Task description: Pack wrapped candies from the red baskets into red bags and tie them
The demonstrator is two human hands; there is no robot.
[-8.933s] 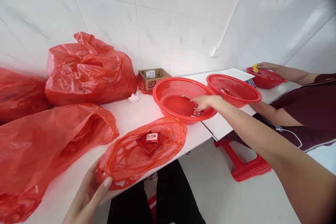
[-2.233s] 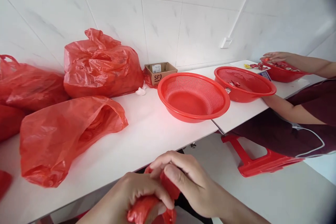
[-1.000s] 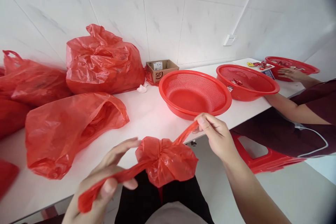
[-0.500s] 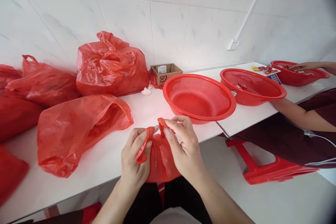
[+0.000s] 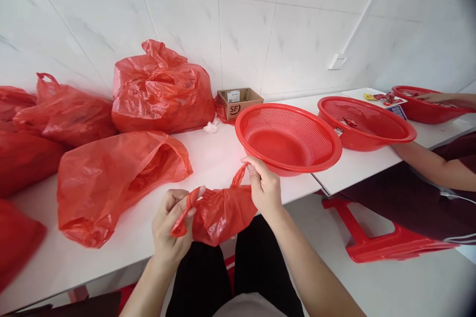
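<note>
Low in the middle of the frame, a small red plastic bag (image 5: pixel 223 213) is held up in front of the near edge of the tabletop (image 5: pixel 219 151), above the person's black trousers (image 5: pixel 260 257). The left hand (image 5: pixel 169 225), on the bag's left side, has its fingers curled in around a twisted strip of the bag (image 5: pixel 181 220), with the thumb laid along the top, its tip toward the bag. The right hand (image 5: pixel 266 188) pinches the other strip (image 5: pixel 239 176) between thumb and forefinger; its remaining fingers are folded toward the palm, and the strip slants upward from the bag to that grip. The bag's body, gathered and creased, lies between the two hands.

Just behind the right hand, right of centre, is a red perforated basin (image 5: pixel 277 143). A flattened, open-mouthed red bag (image 5: pixel 119 185) lies at centre left. At the right edge of the frame, a co-worker's hand (image 5: pixel 439 99) reaches into a far basin (image 5: pixel 420 115); its fingers are too indistinct to tell their grip.
</note>
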